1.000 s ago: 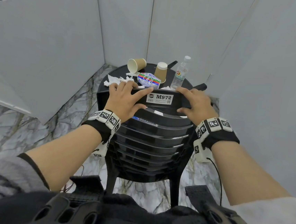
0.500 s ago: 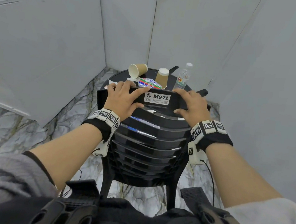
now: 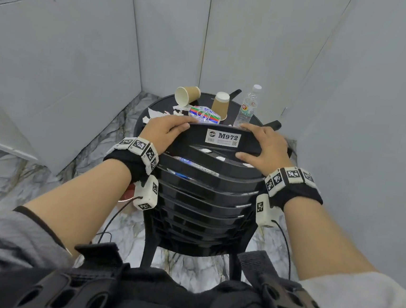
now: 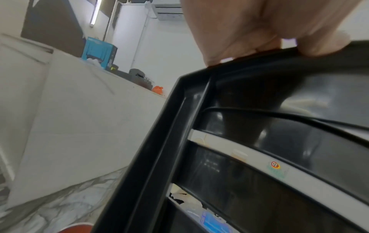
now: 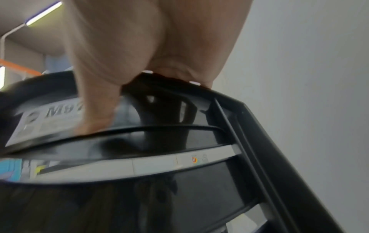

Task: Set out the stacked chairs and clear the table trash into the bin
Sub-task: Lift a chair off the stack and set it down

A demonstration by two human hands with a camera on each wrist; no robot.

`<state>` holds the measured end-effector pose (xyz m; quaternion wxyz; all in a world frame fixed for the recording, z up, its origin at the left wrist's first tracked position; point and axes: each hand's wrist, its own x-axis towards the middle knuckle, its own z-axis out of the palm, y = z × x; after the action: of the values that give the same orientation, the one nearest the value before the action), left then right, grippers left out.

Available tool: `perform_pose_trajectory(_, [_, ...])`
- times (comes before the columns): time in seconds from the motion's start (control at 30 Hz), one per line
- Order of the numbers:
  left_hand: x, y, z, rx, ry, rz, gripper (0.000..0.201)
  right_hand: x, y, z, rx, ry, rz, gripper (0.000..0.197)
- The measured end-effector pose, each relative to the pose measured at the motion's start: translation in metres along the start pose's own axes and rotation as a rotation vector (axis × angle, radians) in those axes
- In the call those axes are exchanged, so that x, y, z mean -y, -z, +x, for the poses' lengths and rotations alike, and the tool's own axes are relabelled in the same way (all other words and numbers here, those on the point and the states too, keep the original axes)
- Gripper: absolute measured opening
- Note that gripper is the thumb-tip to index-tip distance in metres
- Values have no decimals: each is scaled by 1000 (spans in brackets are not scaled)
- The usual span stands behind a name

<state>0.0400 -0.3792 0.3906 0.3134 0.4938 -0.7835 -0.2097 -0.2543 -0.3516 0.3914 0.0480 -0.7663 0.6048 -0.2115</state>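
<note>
A black slatted plastic chair [image 3: 205, 193] stands right in front of me, its back labelled M972. My left hand [image 3: 164, 131] grips the left of the top rail, fingers over the edge. My right hand [image 3: 262, 144] grips the right of the rail, thumb on the back face; both wrist views show the same hold on the chair [image 4: 259, 126] [image 5: 179, 141]. Beyond it a round black table [image 3: 257, 120] carries a tipped paper cup [image 3: 186, 95], an upside-down paper cup [image 3: 220, 104], a water bottle [image 3: 247, 107], a colourful wrapper [image 3: 204, 114] and white paper scraps [image 3: 155, 114].
Grey walls [image 3: 362, 107] close the corner behind and to the right of the table; a grey partition [image 3: 58, 53] stands at left. The floor [image 3: 8, 179] is marbled tile. A red round object [image 3: 126, 195] shows low beside the chair's left side.
The chair's top rail has risen in view and now covers more of the table's front edge and scraps. Both hands keep their hold on it.
</note>
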Motion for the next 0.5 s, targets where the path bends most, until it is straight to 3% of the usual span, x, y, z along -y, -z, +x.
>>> perform_pose_trajectory(0.2, [-20, 5, -54, 43, 54, -210, 23, 22, 0, -58, -155, -55, 272, 28])
perform_pose_trajectory(0.3, [-33, 7, -87, 90, 90, -249, 19, 33, 5, -94, -195, -61, 334, 23])
perform_pose_trajectory(0.5, [-55, 5, -154, 174, 88, -297, 14, 61, 25, -171, -37, -130, 425, 16])
